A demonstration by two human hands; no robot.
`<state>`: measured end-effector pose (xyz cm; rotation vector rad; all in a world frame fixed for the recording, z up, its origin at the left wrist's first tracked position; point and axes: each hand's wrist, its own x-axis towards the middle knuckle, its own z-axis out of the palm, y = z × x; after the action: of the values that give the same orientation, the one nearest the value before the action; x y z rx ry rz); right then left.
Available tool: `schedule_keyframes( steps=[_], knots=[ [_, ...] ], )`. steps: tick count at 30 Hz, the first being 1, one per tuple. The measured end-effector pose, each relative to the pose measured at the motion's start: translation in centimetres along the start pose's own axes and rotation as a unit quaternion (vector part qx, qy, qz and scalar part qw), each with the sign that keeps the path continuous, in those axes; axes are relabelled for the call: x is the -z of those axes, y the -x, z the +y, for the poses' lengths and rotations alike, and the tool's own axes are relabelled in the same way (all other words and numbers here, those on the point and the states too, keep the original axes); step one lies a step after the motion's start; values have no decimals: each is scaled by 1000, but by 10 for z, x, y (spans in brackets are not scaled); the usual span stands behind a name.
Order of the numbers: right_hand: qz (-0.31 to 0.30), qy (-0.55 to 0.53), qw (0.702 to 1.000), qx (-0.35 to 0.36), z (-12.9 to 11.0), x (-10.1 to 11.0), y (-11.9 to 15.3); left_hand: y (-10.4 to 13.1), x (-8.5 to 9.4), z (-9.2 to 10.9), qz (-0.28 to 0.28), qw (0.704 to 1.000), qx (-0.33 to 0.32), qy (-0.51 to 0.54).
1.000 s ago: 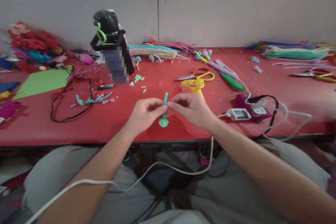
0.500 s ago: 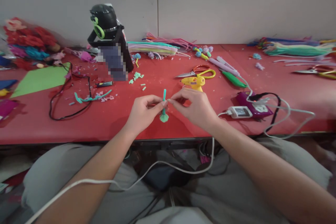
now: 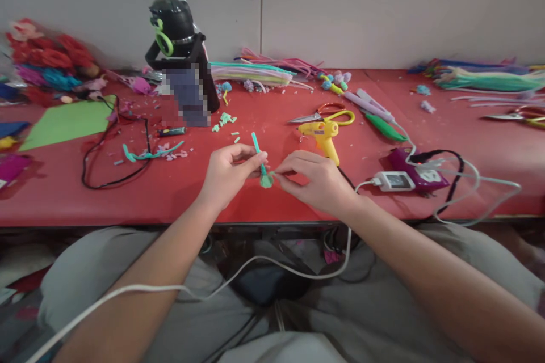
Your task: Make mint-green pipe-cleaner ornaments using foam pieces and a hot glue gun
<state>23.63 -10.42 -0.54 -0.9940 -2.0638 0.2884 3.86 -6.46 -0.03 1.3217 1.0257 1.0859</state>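
Note:
A small green pipe-cleaner flower [image 3: 266, 181] with a straight stem is held over the table's front part, its fluffy head low and its stem leaning up and to the left. My left hand [image 3: 230, 174] grips the stem between thumb and fingers, just above the head. My right hand [image 3: 317, 181] is closed in a pinch, its fingertips at the right edge of the flower head. What exactly lies between those tips is too small to see clearly. A yellow glue gun [image 3: 321, 135] lies just beyond my right hand, with scissors [image 3: 327, 115] behind it.
A tall black bottle [image 3: 208, 88] stands at the back left. Pipe-cleaner bundles [image 3: 255, 72] lie along the wall. A power bank [image 3: 395, 181] and purple pouch [image 3: 415, 167] sit at right among cables. Green trimmings [image 3: 225, 119] are scattered on the red table [image 3: 191, 207].
The flower's stem has tilted left and its head has risen slightly. My right hand has moved down from beside the left fingertips to the flower head. The view has shifted slightly.

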Motion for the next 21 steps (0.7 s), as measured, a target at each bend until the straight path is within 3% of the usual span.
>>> schedule_keyframes(
  steps=[21],
  knots=[
    [-66,51,995,46,3,-2,2,-2,0,-5,1,1000,15,21]
  ],
)
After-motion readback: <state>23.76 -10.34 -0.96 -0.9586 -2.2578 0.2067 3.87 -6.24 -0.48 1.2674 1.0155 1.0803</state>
